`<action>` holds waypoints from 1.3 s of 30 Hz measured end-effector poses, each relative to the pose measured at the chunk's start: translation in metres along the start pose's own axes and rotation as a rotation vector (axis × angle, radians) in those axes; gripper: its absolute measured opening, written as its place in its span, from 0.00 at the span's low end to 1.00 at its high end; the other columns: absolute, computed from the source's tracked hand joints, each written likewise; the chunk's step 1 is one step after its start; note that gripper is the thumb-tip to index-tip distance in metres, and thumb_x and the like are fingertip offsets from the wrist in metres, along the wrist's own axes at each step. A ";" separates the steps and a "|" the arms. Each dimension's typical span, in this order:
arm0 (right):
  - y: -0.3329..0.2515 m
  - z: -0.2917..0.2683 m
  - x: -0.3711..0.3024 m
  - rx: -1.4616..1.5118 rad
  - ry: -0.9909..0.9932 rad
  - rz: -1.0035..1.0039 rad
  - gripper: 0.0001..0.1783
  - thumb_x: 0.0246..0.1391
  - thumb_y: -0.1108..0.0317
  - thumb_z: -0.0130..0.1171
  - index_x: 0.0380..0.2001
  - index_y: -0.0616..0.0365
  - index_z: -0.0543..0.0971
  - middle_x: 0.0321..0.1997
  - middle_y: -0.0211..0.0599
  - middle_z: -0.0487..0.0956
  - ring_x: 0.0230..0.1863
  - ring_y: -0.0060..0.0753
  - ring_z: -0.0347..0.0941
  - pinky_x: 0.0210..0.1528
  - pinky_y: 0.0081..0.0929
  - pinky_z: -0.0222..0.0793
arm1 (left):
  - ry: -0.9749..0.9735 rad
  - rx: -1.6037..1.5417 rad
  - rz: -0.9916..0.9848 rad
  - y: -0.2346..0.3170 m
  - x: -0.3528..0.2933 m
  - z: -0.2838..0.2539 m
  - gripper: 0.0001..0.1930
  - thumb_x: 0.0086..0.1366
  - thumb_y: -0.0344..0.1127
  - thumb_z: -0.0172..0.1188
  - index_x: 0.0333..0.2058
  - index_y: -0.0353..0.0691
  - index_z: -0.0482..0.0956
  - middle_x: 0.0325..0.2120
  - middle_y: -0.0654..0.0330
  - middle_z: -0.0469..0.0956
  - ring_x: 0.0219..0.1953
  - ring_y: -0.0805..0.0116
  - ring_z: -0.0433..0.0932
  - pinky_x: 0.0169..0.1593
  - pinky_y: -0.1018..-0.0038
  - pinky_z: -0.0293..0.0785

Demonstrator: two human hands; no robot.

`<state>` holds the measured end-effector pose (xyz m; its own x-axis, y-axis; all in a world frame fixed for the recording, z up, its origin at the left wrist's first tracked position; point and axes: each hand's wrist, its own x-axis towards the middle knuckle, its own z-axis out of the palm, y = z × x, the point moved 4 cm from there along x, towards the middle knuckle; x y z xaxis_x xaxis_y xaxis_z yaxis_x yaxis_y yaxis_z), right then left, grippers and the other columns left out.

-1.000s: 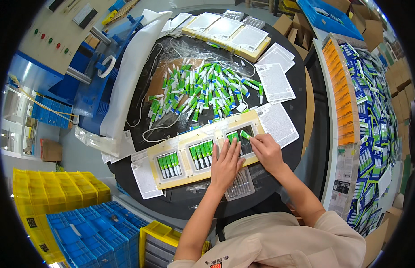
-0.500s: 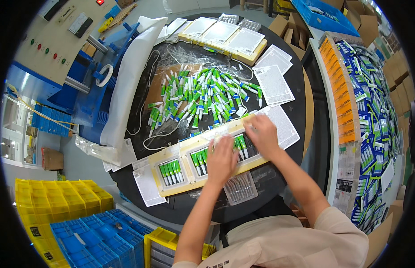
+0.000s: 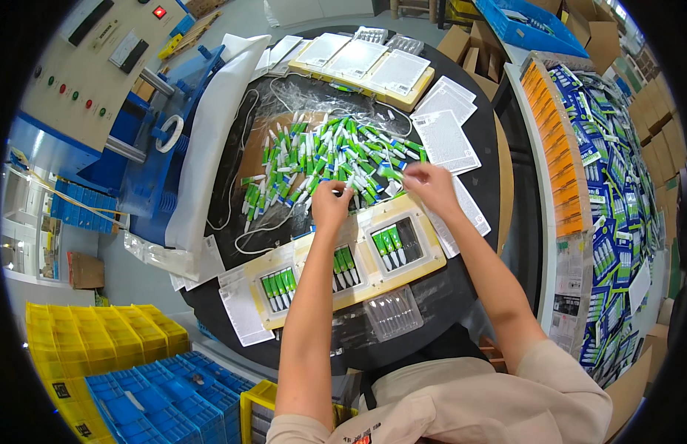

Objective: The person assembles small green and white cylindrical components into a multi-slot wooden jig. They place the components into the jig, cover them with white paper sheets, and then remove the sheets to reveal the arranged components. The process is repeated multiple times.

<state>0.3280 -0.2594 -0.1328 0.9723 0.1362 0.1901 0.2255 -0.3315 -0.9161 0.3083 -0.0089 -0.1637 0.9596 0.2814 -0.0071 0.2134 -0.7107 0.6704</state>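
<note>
At the near edge of a heap of small green-and-white tubes (image 3: 314, 152), my left hand (image 3: 332, 207) is closed; what its fingers pinch, if anything, is hidden. My right hand (image 3: 432, 186) grips a small tube (image 3: 390, 174) by its end, over the heap's right side. Both hands are just beyond a pale yellow frame (image 3: 431, 250) with three windows. Rows of capped tubes fill the left window (image 3: 278, 287). My left forearm partly covers the middle window's tubes (image 3: 346, 268). Several tubes (image 3: 389, 246) stand in the right window's left part, with a dark gap beside them.
An empty clear blister tray (image 3: 394, 312) lies before the frame. Printed cards (image 3: 446, 140) and a second card-covered yellow frame (image 3: 366, 63) are on the black round table (image 3: 343, 355). A blue machine (image 3: 155, 174) stands left; packed cards (image 3: 602, 200) fill a bin right.
Both hands have moved from the frame's windows out to the tube heap. My right hand has taken hold of a tube. The middle and right windows are less covered now.
</note>
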 end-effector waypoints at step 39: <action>-0.028 0.010 -0.131 -0.476 0.049 -0.254 0.15 0.50 0.75 0.66 0.43 0.61 0.83 0.43 0.38 0.79 0.43 0.45 0.75 0.47 0.40 0.72 | -0.017 0.280 0.591 0.063 -0.192 0.044 0.36 0.60 0.42 0.67 0.63 0.33 0.69 0.64 0.51 0.70 0.68 0.55 0.66 0.74 0.49 0.49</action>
<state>0.1939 -0.2585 -0.1355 0.8825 0.2278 0.4115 0.4463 -0.6817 -0.5797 0.1459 -0.1363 -0.1531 0.9320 -0.2169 0.2905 -0.3136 -0.8842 0.3461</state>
